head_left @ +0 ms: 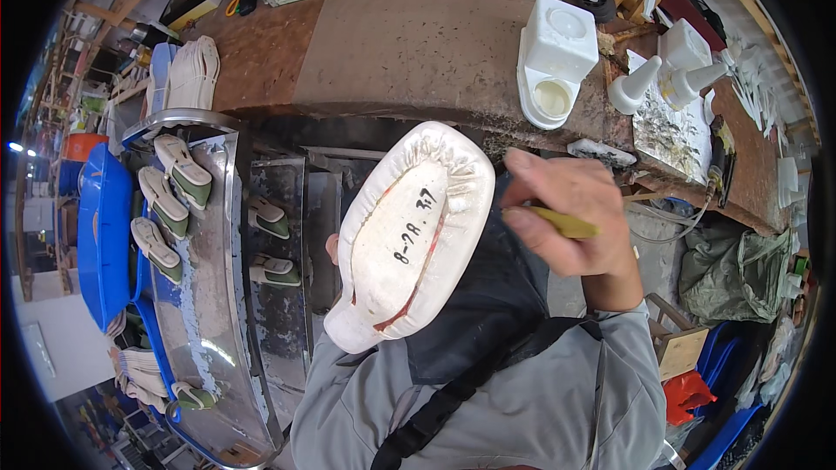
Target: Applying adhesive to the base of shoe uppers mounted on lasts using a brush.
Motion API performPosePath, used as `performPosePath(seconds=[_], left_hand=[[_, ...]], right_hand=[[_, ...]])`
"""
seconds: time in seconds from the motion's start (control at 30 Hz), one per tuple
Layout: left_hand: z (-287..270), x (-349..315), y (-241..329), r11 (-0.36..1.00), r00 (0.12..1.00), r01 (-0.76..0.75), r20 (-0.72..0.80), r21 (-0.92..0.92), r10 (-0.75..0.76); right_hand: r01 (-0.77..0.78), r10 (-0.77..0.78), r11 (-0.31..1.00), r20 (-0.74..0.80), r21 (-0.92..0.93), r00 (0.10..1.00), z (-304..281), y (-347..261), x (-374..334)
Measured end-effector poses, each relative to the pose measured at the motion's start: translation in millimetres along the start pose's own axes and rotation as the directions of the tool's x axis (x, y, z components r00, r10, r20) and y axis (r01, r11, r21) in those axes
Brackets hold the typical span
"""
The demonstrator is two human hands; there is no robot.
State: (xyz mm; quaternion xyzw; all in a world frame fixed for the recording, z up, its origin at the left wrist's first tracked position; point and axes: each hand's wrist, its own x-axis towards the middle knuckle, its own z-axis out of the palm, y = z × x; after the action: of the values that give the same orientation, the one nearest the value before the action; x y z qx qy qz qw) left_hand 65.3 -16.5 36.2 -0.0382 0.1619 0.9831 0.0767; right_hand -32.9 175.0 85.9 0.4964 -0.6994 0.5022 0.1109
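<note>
Pinching a yellow-green tool (572,224) in my curled right hand (599,198), just right of the white shoe (396,239), which sits sole-up in the middle, its gathered edge folded around the bottom. My left hand (332,249) shows only a fingertip at the shoe's left edge (the rest is hidden, so I cannot tell how its fingers stand). On the far side, a white plastic container (562,30) sits on the brown workbench (392,52); over left, green-and-white shoes (189,172) rest on a metal rack (196,296).
</note>
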Motion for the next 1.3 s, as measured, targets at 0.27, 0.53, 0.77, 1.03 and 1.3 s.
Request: performPosePath(seconds=[0.27,0.53,0.77,1.03,1.3], left_hand=[[-25.3,-10.7,-7.4,0.996,0.996,0.070,0.057,0.048,-0.072],[-70.3,-5.9,3.2,0.990,0.983,0.122,0.133,0.067,-0.130],[-110.0,-34.6,3.1,0.980,0.962,0.188,0.188,0.059,-0.196],[-156.3,-31.7,3.9,0.994,0.996,-0.054,0.080,0.096,0.047],[-230.8,-186.5,45.4,0.774,0.632,-0.422,-0.459,0.472,0.624]], right_hand=[[0.112,-0.080,0.912,0.098,-0.395,0.992,1.2,-9.1,2.9],[-0.172,0.106,0.966,-0.311,-0.194,0.944,4.8,-18.0,-49.6],[-0.665,0.826,-0.037,-0.398,-0.746,0.401,-83.4,146.0,-128.7],[-0.587,0.836,0.269,-0.118,-0.764,0.536,-34.2,133.1,-129.1],[-0.828,0.762,0.560,-0.364,-0.045,0.535,-15.1,78.8,-68.4]])
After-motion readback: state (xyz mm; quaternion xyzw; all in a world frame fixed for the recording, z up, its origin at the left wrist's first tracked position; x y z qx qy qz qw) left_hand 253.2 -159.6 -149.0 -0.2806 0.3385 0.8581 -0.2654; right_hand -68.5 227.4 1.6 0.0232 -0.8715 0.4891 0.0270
